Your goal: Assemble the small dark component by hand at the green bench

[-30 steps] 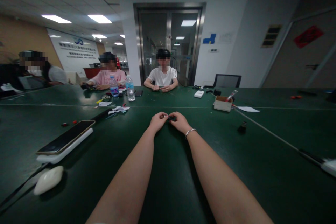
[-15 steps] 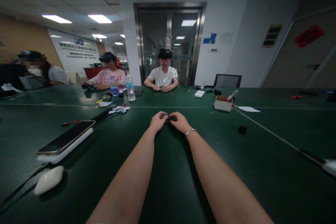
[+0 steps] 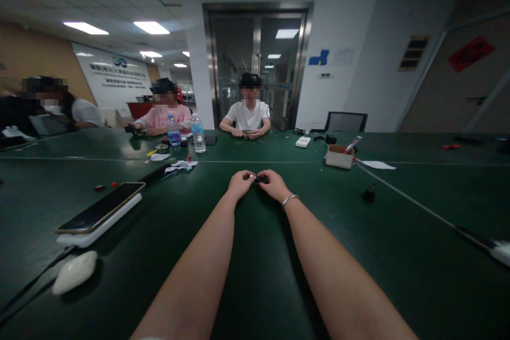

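My left hand [image 3: 240, 185] and my right hand [image 3: 273, 185] meet low over the green table [image 3: 263, 276], fingertips almost touching. Between them is a small dark object [image 3: 261, 179] with a shiny, silvery bit at its left end. Fingers of the right hand pinch its dark part, while the left fingertips are closed at the silvery end. Its kind is too small and too covered to make out. A metal bangle circles my right wrist.
At left, a phone [image 3: 104, 206] lies on a white block near a pale rounded case [image 3: 75, 272]. A small box [image 3: 339, 156] and a black piece [image 3: 369, 193] are at right. Water bottles [image 3: 198, 134] stand farther back. Several people sit across the table.
Both hands stay nearly in place. The small object has turned slightly between the fingers, and its silvery end shows more brightly now.
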Available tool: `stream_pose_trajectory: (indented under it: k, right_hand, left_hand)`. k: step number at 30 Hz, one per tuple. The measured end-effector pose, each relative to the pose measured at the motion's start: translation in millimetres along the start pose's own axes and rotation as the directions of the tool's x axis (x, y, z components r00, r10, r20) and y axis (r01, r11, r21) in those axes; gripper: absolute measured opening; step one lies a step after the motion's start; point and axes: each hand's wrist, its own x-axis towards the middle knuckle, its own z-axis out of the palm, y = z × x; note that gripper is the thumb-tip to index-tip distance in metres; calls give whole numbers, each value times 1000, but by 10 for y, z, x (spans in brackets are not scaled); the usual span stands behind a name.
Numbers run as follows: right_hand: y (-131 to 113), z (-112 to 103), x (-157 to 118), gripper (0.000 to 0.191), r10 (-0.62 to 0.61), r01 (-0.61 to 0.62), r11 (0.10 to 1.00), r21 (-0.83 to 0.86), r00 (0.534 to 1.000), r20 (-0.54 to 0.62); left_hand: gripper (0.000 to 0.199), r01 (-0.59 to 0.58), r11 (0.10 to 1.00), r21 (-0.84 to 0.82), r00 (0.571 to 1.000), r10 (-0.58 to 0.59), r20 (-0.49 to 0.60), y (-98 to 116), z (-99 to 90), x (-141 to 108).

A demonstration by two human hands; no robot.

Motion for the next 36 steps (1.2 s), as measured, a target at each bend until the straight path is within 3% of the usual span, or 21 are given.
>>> stream_pose_trajectory:
  k: [5,13,20,25,36]
  right_hand:
    - [6,1,4,20,-20,20,1000,-19,1000,-3]
    - [36,-7,1,22,11,-11,1000,-20,1000,-14]
    - [36,-1,3,20,3,-3,1000,-31,1000,-8]
    - [33,-2,3,20,-4,4,1000,-31,1000,-4]
    - [29,-3,0,19,11,-11,999,-34,1000,-11]
  left_hand:
    - [23,4,1000,-2,1000,-4,-28,9,11,-21]
    - [21,-17,999,-36,999,18,35,6,11,11]
    - [21,-35,998,-52,999,35,-2,-26,18,20]
    - [25,2,1000,-12,999,-2,-36,8,-4,-5]
    - [21,57,997,-58,998,-57,9,-73,37,64]
